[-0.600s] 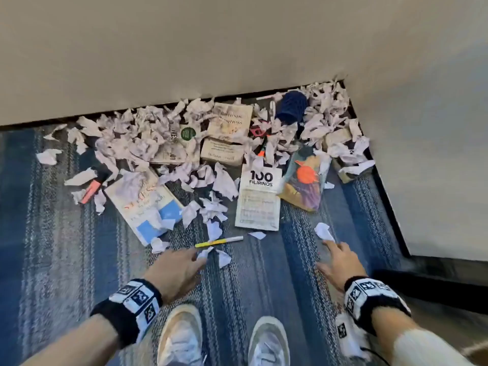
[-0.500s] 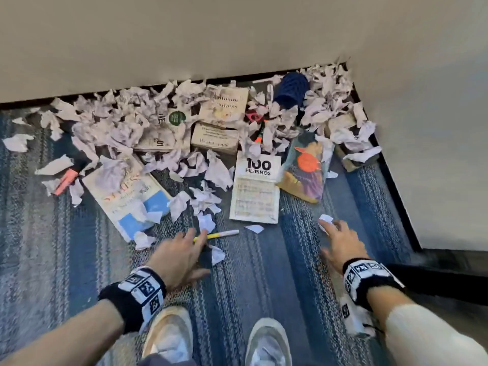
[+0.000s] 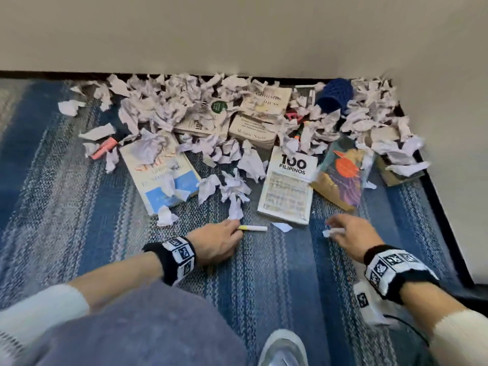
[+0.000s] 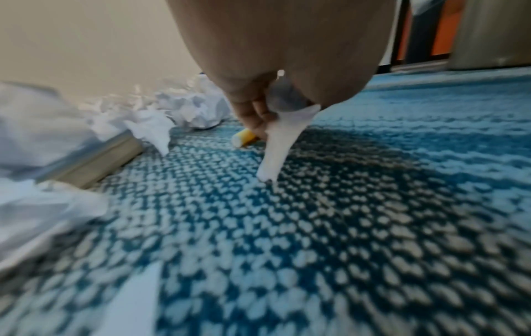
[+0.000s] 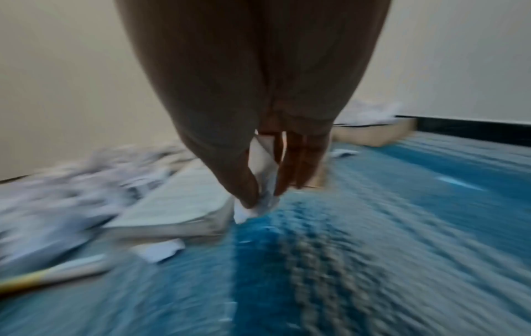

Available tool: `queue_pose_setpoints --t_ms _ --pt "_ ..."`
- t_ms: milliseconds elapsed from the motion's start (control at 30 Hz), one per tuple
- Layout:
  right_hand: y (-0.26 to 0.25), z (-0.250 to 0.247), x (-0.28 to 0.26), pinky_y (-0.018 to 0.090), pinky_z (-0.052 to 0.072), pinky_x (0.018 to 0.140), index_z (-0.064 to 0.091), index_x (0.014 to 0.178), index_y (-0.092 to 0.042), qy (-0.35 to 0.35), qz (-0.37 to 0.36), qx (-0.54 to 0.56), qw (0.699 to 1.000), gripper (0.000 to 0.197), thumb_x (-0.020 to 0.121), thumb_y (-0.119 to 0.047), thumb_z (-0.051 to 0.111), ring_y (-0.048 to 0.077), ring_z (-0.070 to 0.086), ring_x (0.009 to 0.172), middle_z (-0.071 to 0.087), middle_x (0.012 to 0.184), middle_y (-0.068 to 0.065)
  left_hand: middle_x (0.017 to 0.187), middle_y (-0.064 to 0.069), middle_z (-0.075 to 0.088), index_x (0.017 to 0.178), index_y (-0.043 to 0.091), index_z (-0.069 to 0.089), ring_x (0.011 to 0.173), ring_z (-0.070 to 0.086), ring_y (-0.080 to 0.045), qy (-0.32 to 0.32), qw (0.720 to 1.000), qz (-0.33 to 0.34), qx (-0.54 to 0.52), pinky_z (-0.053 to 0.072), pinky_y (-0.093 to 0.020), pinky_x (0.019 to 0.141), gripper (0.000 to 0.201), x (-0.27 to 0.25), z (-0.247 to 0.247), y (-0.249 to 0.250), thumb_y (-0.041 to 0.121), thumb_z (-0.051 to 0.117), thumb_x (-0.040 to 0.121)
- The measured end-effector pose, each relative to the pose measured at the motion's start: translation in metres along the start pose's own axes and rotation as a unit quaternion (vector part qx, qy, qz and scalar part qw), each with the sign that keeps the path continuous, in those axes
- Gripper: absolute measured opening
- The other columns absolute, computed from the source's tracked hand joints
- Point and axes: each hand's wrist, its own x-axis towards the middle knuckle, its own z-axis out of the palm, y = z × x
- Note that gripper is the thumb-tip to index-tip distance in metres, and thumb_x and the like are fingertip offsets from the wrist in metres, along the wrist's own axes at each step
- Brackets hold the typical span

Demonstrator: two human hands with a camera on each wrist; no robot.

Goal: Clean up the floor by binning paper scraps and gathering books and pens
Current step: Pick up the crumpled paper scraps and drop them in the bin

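Observation:
Crumpled white paper scraps [image 3: 184,107] cover the blue carpet along the wall, mixed with several books. My left hand [image 3: 233,227] is low on the carpet at the yellow end of a yellow-and-white pen [image 3: 253,228]. In the left wrist view its fingers [image 4: 255,113] grip a white paper scrap [image 4: 283,141] that hangs down to the carpet, and the pen [image 4: 244,137] lies just behind them. My right hand [image 3: 336,229] pinches a small white scrap [image 3: 333,231] between thumb and fingers [image 5: 298,163], just off the corner of the "100 Filipinos" book [image 3: 289,186].
A blue-and-white book [image 3: 163,178], a colourful book [image 3: 343,178] and beige books [image 3: 253,129] lie among the scraps. A navy mesh cup [image 3: 334,97] lies on its side near the corner. An orange highlighter [image 3: 103,151] is at the left. One loose scrap [image 3: 282,226] lies between my hands.
Both hands reached forward and down to the carpet. The left closed on a scrap beside the pen. The right picked up the small scrap it was reaching for.

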Motion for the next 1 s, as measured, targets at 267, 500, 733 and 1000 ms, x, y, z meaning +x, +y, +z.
queue_pose_setpoints --t_ms 267,500,733,1000 --pt "-0.097 0.006 -0.003 0.038 0.046 0.071 0.050 0.102 -0.012 -0.127 -0.261 -0.210 0.934 0.018 0.089 -0.020 0.039 0.031 0.057 0.085 0.051 0.102 0.007 0.091 -0.007 0.057 0.084 0.008 0.057 0.062 0.052 -0.016 0.185 0.982 -0.036 0.018 0.044 -0.026 0.047 0.028 0.001 -0.029 -0.022 0.031 0.046 0.095" --pt "-0.105 0.040 0.020 0.039 0.044 0.064 0.039 0.124 -0.011 -0.080 -0.173 -0.294 0.937 0.026 0.099 -0.017 0.035 0.031 0.064 0.092 0.052 0.117 0.009 0.112 -0.012 0.044 0.117 0.008 0.042 0.080 0.061 -0.033 0.096 0.962 -0.253 -0.028 0.039 -0.040 0.054 0.022 0.032 -0.042 -0.038 0.023 0.040 0.101" --pt "-0.095 0.047 0.024 0.038 0.043 0.062 0.044 0.111 -0.010 -0.064 -0.221 -0.246 0.942 0.015 0.097 -0.012 0.040 0.030 0.060 0.083 0.046 0.112 0.009 0.109 -0.010 0.044 0.120 0.008 0.046 0.097 0.043 -0.027 0.116 0.940 -0.310 0.083 0.038 -0.048 0.088 0.075 0.043 -0.016 -0.033 0.074 0.024 0.089" --pt "-0.135 0.000 0.077 0.031 0.033 0.065 0.042 0.105 -0.007 0.062 -0.165 -0.091 0.980 0.014 0.092 -0.010 0.044 0.020 0.040 0.074 0.053 0.102 0.012 0.153 -0.020 0.020 0.151 0.018 0.012 0.133 0.030 -0.037 0.021 0.967 -0.250 0.045 0.037 -0.054 0.099 0.067 0.052 -0.003 -0.050 0.056 0.028 0.098"
